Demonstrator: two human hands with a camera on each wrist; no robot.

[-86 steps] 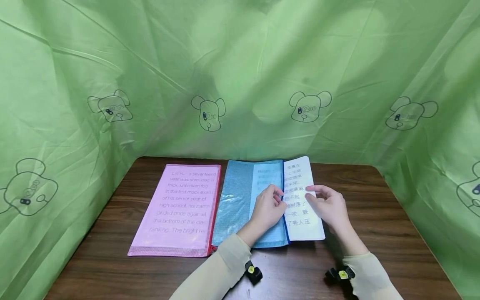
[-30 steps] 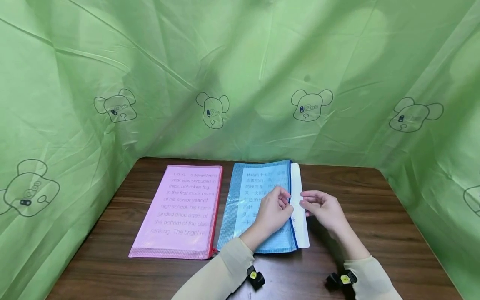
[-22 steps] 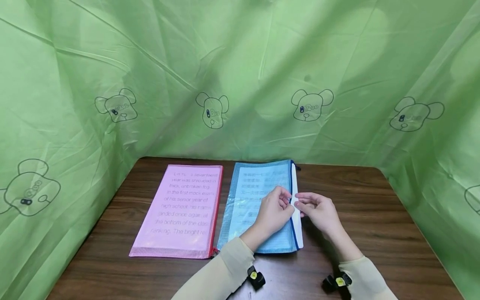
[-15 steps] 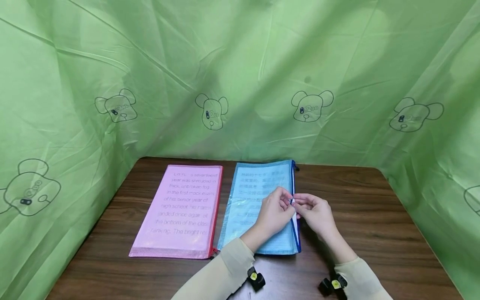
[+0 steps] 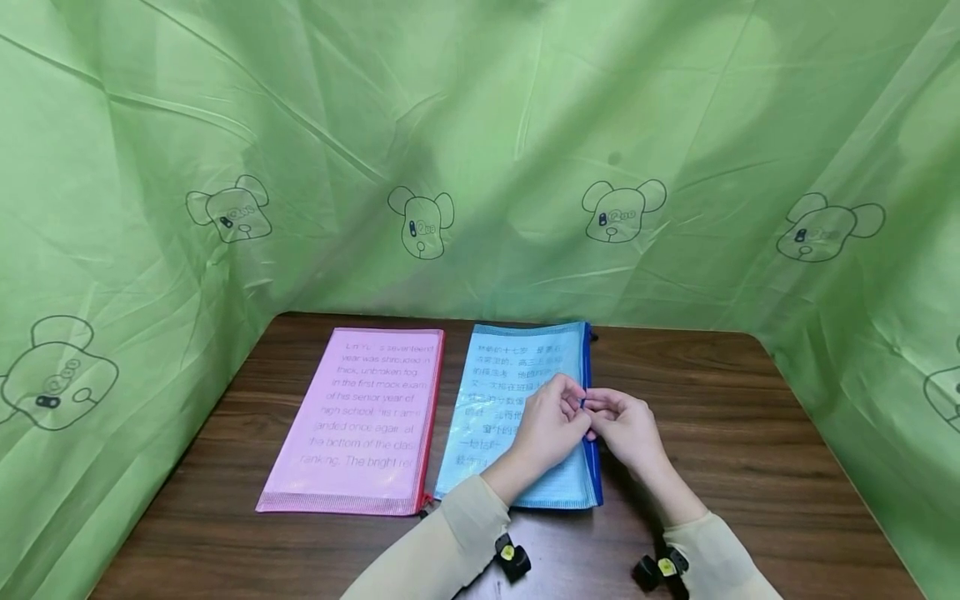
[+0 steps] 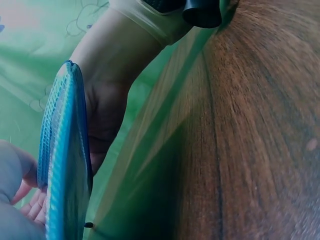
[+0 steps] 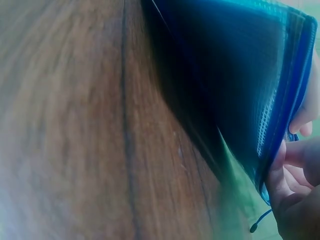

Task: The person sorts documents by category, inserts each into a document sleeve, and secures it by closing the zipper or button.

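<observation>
A translucent blue mesh zip pouch (image 5: 495, 467) is lifted at its right edge, with the printed paper (image 5: 495, 367) showing through its front. My left hand (image 5: 551, 421) pinches the dark blue zip edge (image 5: 593, 467) about halfway along. Right beside it, my right hand (image 5: 626, 425) pinches the same edge, fingertips nearly meeting the left ones. From the left wrist, the pouch (image 6: 62, 145) stands edge-on between both hands. The right wrist view has its raised underside (image 7: 235, 65) over the table, with thumb and fingers (image 7: 280, 170) at the zip edge.
A pink zip pouch (image 5: 348, 408) with a red zip edge and printed English text lies flat to the left on the brown wooden table (image 5: 750, 417). Green cloth (image 5: 495, 125) with bear drawings hangs behind and at both sides. A zip cord (image 7: 260, 220) dangles from the blue pouch.
The paper has slid left into the blue pouch until its white edge no longer sticks out. My right hand followed it leftward to the zip edge; the left hand kept its hold.
</observation>
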